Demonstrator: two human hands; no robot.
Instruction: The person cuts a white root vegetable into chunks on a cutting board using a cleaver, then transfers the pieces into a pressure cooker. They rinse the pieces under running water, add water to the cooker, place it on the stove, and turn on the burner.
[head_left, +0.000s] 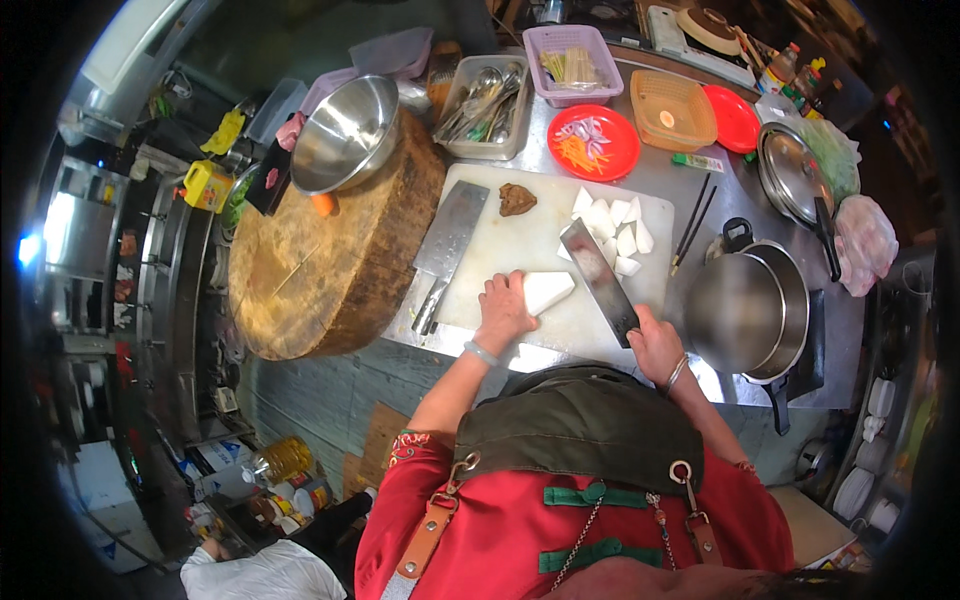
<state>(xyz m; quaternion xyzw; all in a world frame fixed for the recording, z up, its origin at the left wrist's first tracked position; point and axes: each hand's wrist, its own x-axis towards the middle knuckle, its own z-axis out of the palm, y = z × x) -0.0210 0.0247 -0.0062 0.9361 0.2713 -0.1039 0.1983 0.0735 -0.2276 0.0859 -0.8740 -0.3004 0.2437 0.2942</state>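
My left hand (506, 304) grips a thick piece of peeled white radish (547, 291) against the white cutting board (487, 247). The handle of a cleaver (600, 281) is in my right hand (656, 341), its blade reaching forward just right of the radish. Beyond that blade lies a pile of chunky white pieces (626, 240). A second cleaver (454, 232) rests flat along the board's left side, its handle (429, 304) towards me. Near the board's far edge sits a brown, wrinkled lump (517, 200), which I cannot identify.
To the left, a round wooden chopping block (300, 292) carries a tilted steel bowl (349, 139). Behind the board are a red plate (622, 154) of shredded vegetables and a utensil bin (485, 146). Chopsticks (694, 221) and a steel pot (791, 322) stand right. Another person (262, 574) is low at left.
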